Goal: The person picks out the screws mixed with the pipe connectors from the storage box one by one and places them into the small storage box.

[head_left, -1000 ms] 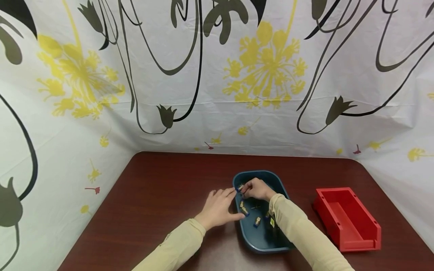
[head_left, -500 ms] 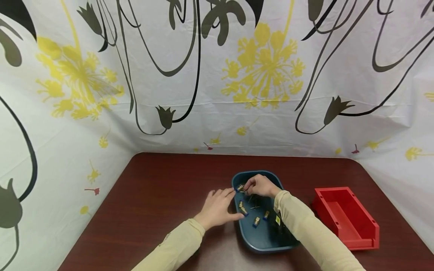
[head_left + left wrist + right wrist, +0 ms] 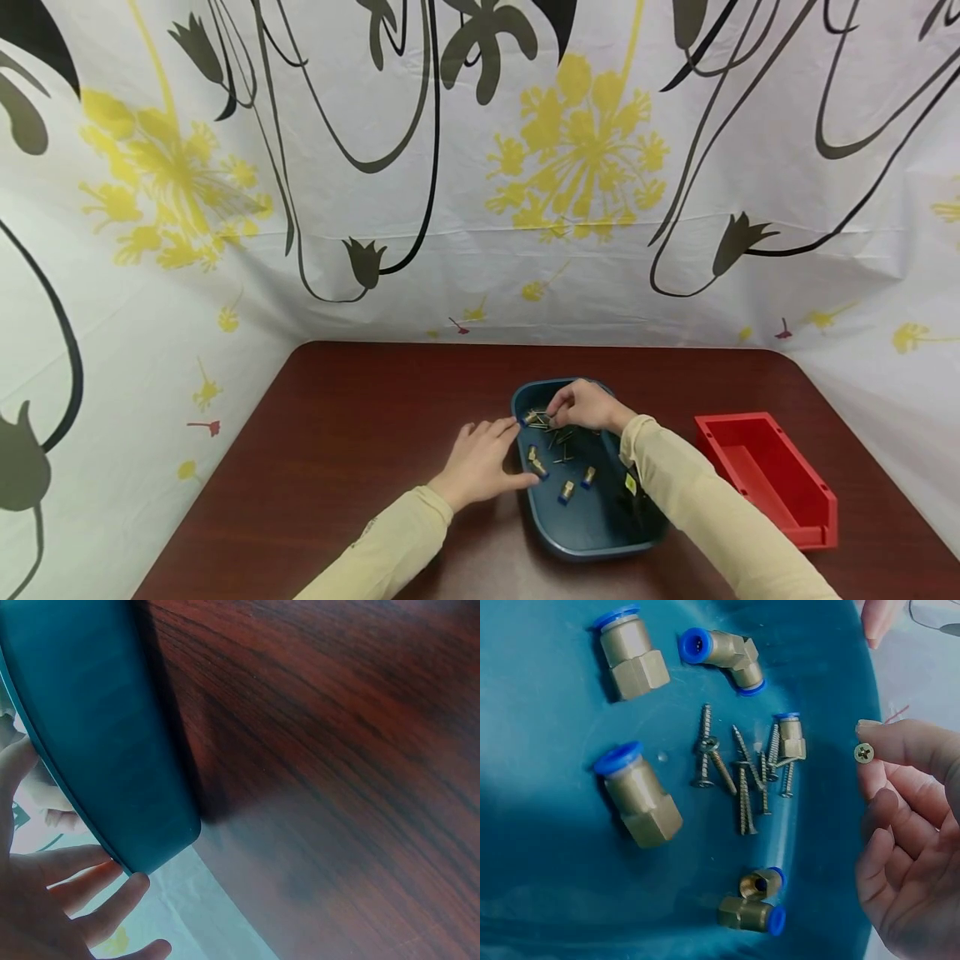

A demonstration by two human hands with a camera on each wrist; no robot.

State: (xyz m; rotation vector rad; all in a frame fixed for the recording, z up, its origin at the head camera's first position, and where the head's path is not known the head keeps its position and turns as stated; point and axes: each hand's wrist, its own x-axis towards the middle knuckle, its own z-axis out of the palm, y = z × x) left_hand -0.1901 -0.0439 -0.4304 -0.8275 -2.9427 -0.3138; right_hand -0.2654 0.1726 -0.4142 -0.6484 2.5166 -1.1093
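Note:
My right hand [image 3: 588,407] is over the far end of a blue-green plastic tub [image 3: 573,533]. In the right wrist view its thumb and finger pinch a screw [image 3: 864,753], with only the cross-slotted head showing. Loose screws [image 3: 742,784] lie in a heap on the tub floor. Around them lie several brass push-in fittings with blue collars, including an elbow fitting [image 3: 731,658] and a straight fitting [image 3: 639,795]. My left hand [image 3: 483,462] rests at the tub's left rim, fingers spread; the left wrist view has its fingertips [image 3: 139,881] against the rim.
A red open-fronted bin [image 3: 772,483] stands right of the tub on the dark wood table [image 3: 360,433]. A black item with a yellow label [image 3: 631,484] lies in the tub, partly behind the right sleeve. A patterned cloth [image 3: 465,192] hangs behind the table.
My right hand has shifted right and slightly away from me, lifting from the screw heap and uncovering more screws and a fitting. The left hand has stayed put.

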